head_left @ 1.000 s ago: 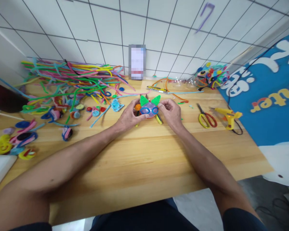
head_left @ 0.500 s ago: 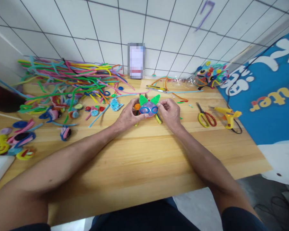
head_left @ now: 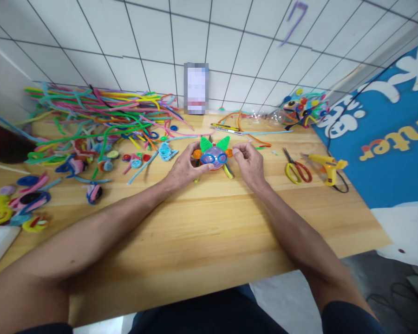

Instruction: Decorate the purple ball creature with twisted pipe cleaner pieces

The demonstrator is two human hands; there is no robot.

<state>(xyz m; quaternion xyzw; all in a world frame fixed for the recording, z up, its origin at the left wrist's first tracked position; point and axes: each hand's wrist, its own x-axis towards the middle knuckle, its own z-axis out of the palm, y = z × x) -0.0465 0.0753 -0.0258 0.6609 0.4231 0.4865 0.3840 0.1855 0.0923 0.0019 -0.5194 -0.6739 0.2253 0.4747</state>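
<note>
Purple craft figure (head_left: 214, 151), 2 green leaf-shaped pieces (head_left: 223, 144) on top

Located mid-table toward the wall, between the hands; front bears 2 blue rings (head_left: 222, 159). 1 orange coil (head_left: 197, 154) at each side.
Left hand (head_left: 185, 170): thumb and fingers parted, gripping the figure's left side.
Right hand (head_left: 250, 163): fingers curled, tips bunched beside the right-side coil; contact or pinch cannot be told.
To the right, on the wooden table (head_left: 209, 222): scissors (head_left: 293, 163), yellow glue gun (head_left: 330, 168).
</note>
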